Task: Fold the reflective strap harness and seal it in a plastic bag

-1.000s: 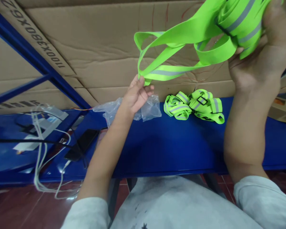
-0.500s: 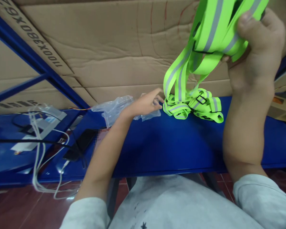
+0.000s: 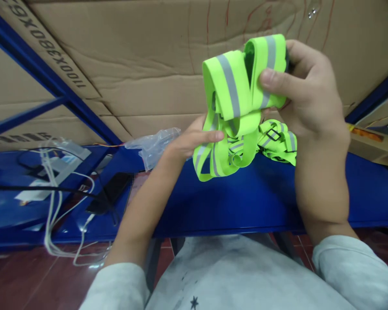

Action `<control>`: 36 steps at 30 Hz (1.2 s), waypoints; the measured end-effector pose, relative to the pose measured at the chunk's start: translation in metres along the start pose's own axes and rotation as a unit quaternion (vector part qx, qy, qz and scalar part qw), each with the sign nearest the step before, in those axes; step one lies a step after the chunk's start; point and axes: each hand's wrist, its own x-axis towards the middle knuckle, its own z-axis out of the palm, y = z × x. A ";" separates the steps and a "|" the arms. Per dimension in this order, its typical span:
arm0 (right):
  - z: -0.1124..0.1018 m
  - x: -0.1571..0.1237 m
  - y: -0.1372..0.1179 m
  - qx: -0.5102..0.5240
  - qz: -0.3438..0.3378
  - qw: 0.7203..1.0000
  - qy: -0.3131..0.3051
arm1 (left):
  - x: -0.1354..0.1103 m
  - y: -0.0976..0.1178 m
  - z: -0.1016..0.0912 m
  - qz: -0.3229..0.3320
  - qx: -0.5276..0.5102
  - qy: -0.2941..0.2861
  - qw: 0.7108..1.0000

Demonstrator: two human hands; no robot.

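Note:
My right hand (image 3: 305,92) grips the top of a bunched neon-green reflective strap (image 3: 236,90) with grey stripes, held above the blue shelf (image 3: 245,202). Its lower loops hang down to about shelf height. My left hand (image 3: 194,142) reaches in from the left with fingers stretched flat, touching the hanging loops near their middle. Behind the held strap, a second folded green strap bundle (image 3: 280,142) with a black buckle lies on the shelf.
A crumpled clear plastic bag (image 3: 155,144) lies on the shelf behind my left hand. A black phone (image 3: 111,193) and white cables (image 3: 56,189) lie at the left. Brown cardboard (image 3: 142,64) backs the shelf, with blue frame bars (image 3: 48,82) crossing it.
The right hand has come down with the strap, which is now gathered into a tighter bunch. The left hand let go of the strap's loop end, dropped, then moved right to touch the hanging loops.

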 end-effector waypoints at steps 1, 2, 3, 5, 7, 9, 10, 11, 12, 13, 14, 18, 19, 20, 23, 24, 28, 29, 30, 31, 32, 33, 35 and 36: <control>0.003 -0.001 0.001 -0.009 0.001 1.000 -0.003 | -0.001 -0.004 0.004 -0.033 -0.033 -0.028 0.999; 0.005 -0.001 0.003 -0.019 0.002 1.000 -0.005 | -0.002 -0.007 0.008 -0.062 -0.063 -0.060 0.994; 0.007 -0.001 0.004 -0.027 0.001 1.000 -0.004 | -0.002 -0.010 0.012 -0.086 -0.088 -0.086 0.989; 0.008 -0.001 0.009 -0.040 -0.002 0.999 -0.004 | -0.001 -0.014 0.020 -0.113 -0.120 -0.098 0.981; 0.008 0.000 0.013 -0.041 -0.010 0.999 -0.007 | -0.001 -0.015 0.026 -0.117 -0.137 -0.097 0.979; 0.008 0.001 0.017 -0.045 -0.038 0.998 -0.008 | -0.001 -0.015 0.030 -0.103 -0.144 -0.087 0.980; 0.009 0.001 0.018 -0.056 -0.054 0.997 -0.009 | -0.001 -0.016 0.032 -0.097 -0.145 -0.083 0.981; 0.010 0.001 0.019 -0.072 -0.070 0.995 -0.008 | -0.002 -0.016 0.033 -0.094 -0.147 -0.078 0.982; 0.011 0.001 0.019 -0.092 -0.087 0.992 -0.008 | -0.002 -0.016 0.034 -0.092 -0.149 -0.071 0.982; 0.012 0.001 0.019 -0.113 -0.103 0.988 -0.010 | -0.002 -0.016 0.036 -0.092 -0.151 -0.064 0.982; 0.013 0.000 0.019 -0.131 -0.118 0.984 -0.015 | -0.002 -0.016 0.037 -0.091 -0.153 -0.057 0.982; 0.018 -0.004 0.016 -0.175 -0.177 0.967 -0.058 | 0.000 -0.009 0.039 -0.054 -0.160 -0.063 0.984; 0.019 -0.006 0.015 -0.185 -0.186 0.963 -0.066 | 0.000 -0.005 0.039 -0.037 -0.160 -0.067 0.984; 0.019 -0.007 0.015 -0.199 -0.192 0.959 -0.069 | -0.001 -0.001 0.040 -0.023 -0.155 -0.069 0.985; 0.017 -0.009 0.018 -0.264 -0.163 0.948 -0.067 | -0.002 0.012 0.040 -0.022 -0.117 -0.051 0.992; 0.015 -0.008 0.019 -0.284 -0.143 0.945 -0.072 | -0.002 0.015 0.040 -0.031 -0.103 -0.032 0.994; 0.004 -0.001 0.025 -0.260 -0.150 0.943 -0.142 | 0.003 0.019 0.037 -0.049 -0.068 0.054 0.995; 0.001 0.002 0.026 -0.235 -0.159 0.943 -0.177 | 0.005 0.018 0.034 -0.054 -0.065 0.064 0.994; -0.002 0.004 0.028 -0.211 -0.155 0.941 -0.214 | 0.007 0.016 0.032 -0.060 -0.067 0.066 0.994; -0.005 0.006 0.030 -0.191 -0.138 0.940 -0.245 | 0.008 0.013 0.029 -0.066 -0.073 0.063 0.993; -0.007 0.008 0.033 -0.173 -0.116 0.944 -0.257 | 0.009 0.010 0.026 -0.070 -0.083 0.059 0.992; -0.009 0.009 0.036 -0.158 -0.096 0.952 -0.246 | 0.010 0.006 0.023 -0.072 -0.095 0.055 0.991; -0.012 0.011 0.043 -0.135 -0.067 0.972 -0.180 | 0.009 0.000 0.020 -0.068 -0.115 0.057 0.989; -0.013 0.012 0.046 -0.128 -0.057 0.979 -0.148 | 0.009 -0.002 0.019 -0.063 -0.120 0.062 0.989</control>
